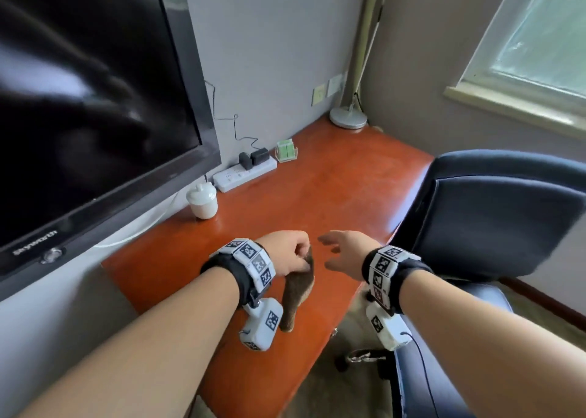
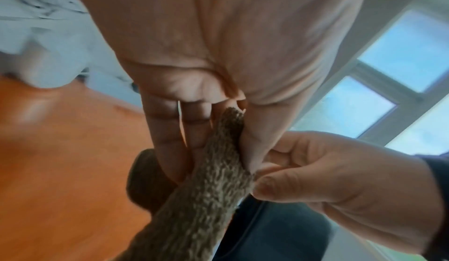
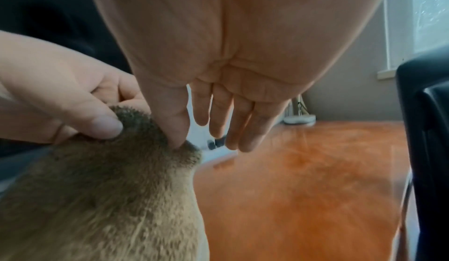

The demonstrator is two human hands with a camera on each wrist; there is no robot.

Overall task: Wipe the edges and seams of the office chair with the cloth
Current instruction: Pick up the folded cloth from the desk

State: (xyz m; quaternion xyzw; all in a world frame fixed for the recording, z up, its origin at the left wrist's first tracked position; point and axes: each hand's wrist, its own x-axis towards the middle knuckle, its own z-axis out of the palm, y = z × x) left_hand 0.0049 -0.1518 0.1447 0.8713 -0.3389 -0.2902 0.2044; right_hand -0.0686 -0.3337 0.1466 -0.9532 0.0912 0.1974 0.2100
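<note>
My left hand (image 1: pixel 287 252) pinches the cloth (image 1: pixel 296 294) hanging lengthwise over the counter (image 1: pixel 317 195); my right hand (image 1: pixel 344 252), fingers spread, touches it, chair (image 1: pixel 494 214) rightward.

Orange-brown desk (image 1: pixel 333 189) — cup (image 1: pixel 203 203), power strip (image 1: pixel 242 171), lamp base (image 1: pixel 348 117).

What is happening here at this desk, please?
A person stands at an orange-brown desk with a dark office chair on their right. The left hand pinches the top of a brown cloth, which hangs down above the desk. The right hand is beside it with fingers relaxed; its thumb touches the cloth's upper edge. The cloth is not on the chair, so wiping has not yet begun.
</note>
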